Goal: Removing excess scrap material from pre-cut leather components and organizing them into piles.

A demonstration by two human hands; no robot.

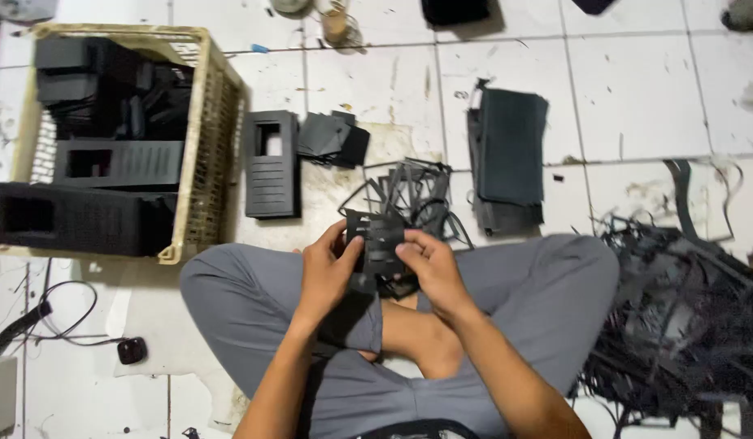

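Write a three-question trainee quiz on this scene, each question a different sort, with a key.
1. True or false: both hands hold the black slotted foam piece.
2. The cream plastic basket lies toward which hand: A) left hand B) right hand?
3. Fill in: the heap of black foam offcuts lies on the white tiled ____.

Key: 1 true; 2 A; 3 floor.

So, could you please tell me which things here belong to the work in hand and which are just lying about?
In hand:
- slotted black foam piece, held by left hand and right hand
- flat slotted black foam panel on the floor
- cream plastic basket of black foam pieces
- stack of black foam sheets
- heap of black foam offcuts

Lying about:
- black cable
- small black puck-shaped object
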